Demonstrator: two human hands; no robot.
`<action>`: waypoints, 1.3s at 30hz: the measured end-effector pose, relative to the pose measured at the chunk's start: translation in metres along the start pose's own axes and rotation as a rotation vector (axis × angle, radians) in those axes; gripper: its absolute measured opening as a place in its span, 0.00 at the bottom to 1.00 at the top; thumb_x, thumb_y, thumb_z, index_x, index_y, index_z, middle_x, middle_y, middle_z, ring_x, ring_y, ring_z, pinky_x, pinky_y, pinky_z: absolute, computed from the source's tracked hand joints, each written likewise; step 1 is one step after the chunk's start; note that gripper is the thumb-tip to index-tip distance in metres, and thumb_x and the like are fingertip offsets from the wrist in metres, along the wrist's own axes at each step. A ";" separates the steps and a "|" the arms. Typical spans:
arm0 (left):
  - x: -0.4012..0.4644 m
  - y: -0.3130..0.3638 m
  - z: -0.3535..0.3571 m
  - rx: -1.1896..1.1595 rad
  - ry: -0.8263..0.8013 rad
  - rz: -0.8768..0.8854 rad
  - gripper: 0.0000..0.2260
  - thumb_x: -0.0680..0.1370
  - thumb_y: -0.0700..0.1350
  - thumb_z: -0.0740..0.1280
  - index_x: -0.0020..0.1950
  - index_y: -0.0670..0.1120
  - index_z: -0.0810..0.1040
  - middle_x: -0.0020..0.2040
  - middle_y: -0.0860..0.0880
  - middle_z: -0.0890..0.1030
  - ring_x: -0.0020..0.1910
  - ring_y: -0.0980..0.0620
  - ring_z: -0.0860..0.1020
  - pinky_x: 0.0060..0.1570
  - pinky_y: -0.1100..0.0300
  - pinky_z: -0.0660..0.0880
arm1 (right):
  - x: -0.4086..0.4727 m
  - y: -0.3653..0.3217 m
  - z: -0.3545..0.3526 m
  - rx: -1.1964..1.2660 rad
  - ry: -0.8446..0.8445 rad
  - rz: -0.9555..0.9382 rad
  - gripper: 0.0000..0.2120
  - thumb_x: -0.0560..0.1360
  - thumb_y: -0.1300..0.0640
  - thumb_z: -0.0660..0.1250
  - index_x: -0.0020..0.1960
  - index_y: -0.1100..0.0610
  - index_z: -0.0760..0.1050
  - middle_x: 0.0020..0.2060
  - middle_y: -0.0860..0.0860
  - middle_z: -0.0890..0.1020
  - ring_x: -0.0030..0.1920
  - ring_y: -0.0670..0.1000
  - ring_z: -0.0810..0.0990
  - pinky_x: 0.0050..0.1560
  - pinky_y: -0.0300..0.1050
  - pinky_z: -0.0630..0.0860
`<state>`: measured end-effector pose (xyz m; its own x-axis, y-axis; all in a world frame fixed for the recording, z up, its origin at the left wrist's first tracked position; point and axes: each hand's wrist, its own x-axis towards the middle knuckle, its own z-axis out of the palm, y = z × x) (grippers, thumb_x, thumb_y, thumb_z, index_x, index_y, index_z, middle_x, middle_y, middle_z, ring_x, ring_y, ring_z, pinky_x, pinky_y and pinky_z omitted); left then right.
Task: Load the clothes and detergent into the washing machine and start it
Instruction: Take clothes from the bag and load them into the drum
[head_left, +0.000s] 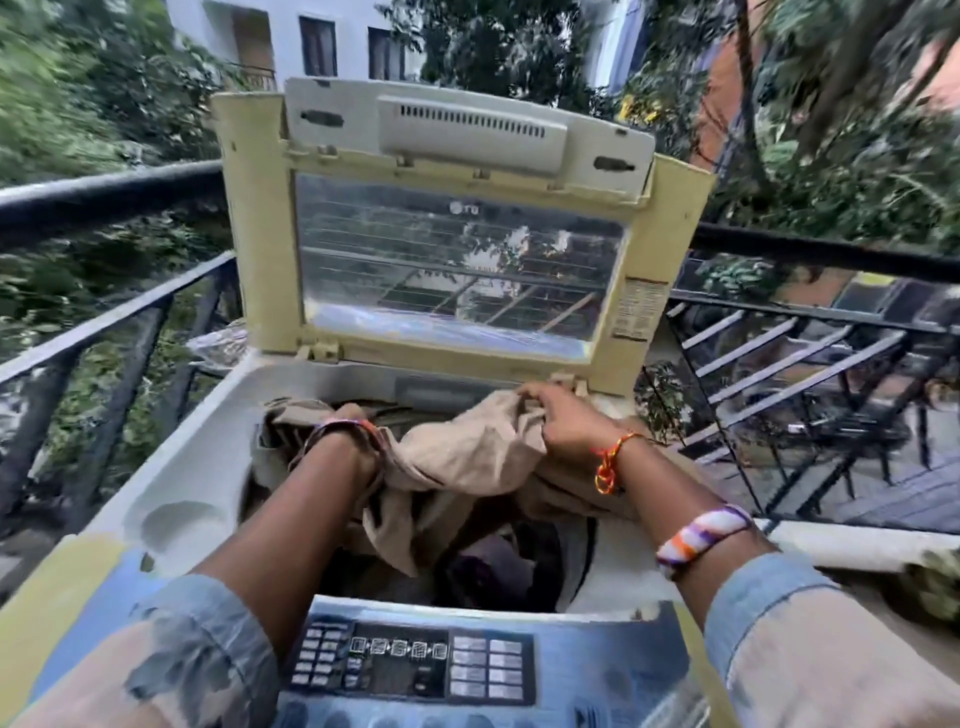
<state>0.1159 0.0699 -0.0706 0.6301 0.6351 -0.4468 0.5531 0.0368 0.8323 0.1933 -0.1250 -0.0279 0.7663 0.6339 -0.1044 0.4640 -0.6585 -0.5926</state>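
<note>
A top-loading washing machine stands in front of me with its lid raised upright. A beige garment is draped across the drum opening, partly hanging inside. My right hand grips its far right edge near the lid hinge. My left hand is mostly buried in the cloth at the left rim, and only the wrist with bracelets shows. Darker clothes lie deeper in the drum. The control panel with buttons sits at the near edge. No detergent is in view.
The machine stands on a balcony with a black metal railing to the left and right. Trees and a white building lie beyond. A crumpled plastic bag rests behind the machine's left corner. A white ledge runs along the right.
</note>
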 end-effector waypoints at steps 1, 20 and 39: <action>0.003 0.002 0.000 -0.060 -0.064 0.015 0.18 0.81 0.43 0.55 0.68 0.37 0.67 0.62 0.39 0.74 0.54 0.41 0.77 0.44 0.59 0.74 | -0.007 -0.002 0.000 0.005 -0.026 0.004 0.21 0.71 0.66 0.68 0.63 0.64 0.70 0.53 0.55 0.79 0.56 0.53 0.76 0.52 0.37 0.72; -0.043 0.027 0.168 1.143 -0.658 0.746 0.51 0.69 0.43 0.75 0.76 0.41 0.38 0.75 0.33 0.44 0.75 0.38 0.54 0.72 0.54 0.56 | -0.089 0.131 -0.004 0.142 0.048 0.377 0.43 0.71 0.51 0.70 0.75 0.46 0.45 0.72 0.51 0.64 0.69 0.47 0.65 0.56 0.32 0.64; -0.127 0.110 0.174 -0.369 -0.816 0.931 0.16 0.65 0.34 0.60 0.36 0.53 0.82 0.24 0.59 0.80 0.28 0.67 0.76 0.32 0.71 0.74 | -0.152 0.208 -0.005 0.213 0.612 0.342 0.54 0.46 0.32 0.70 0.68 0.51 0.65 0.64 0.49 0.70 0.66 0.41 0.69 0.66 0.41 0.68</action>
<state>0.1918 -0.1406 0.0208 0.9159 -0.1107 0.3858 -0.3715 0.1301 0.9193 0.1752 -0.3604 -0.1308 0.9928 0.0256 0.1166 0.1054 -0.6465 -0.7556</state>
